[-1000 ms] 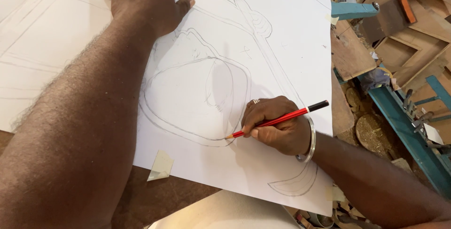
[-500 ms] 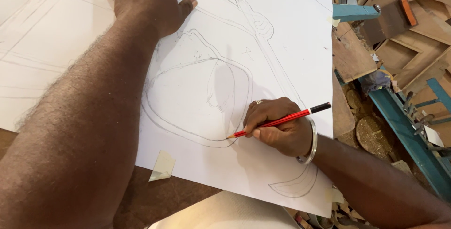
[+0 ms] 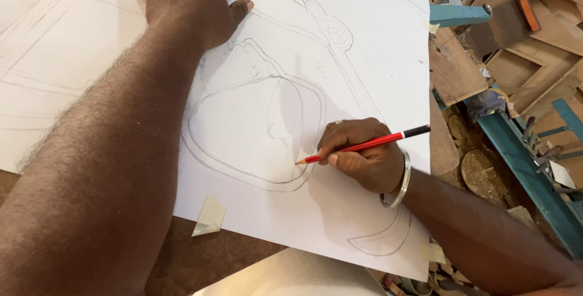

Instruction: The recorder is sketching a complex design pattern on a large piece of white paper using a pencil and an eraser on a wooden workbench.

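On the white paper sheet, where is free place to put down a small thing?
The paper sheet has bare room at its upper right, between the drawn outline and the right edge, and at far left beyond the left hand. The middle is taken by the right hand with the red pencil. Right of the sheet, wood pieces crowd everything.

The red pencil (image 3: 364, 146) is found slightly displaced: its tip, set lower on the drawn oval's right-hand outline a second ago, is now recorded a little higher along that double line. The right hand (image 3: 361, 159) is carried up with it. The drawing sheet (image 3: 364, 41) is framed marginally differently.
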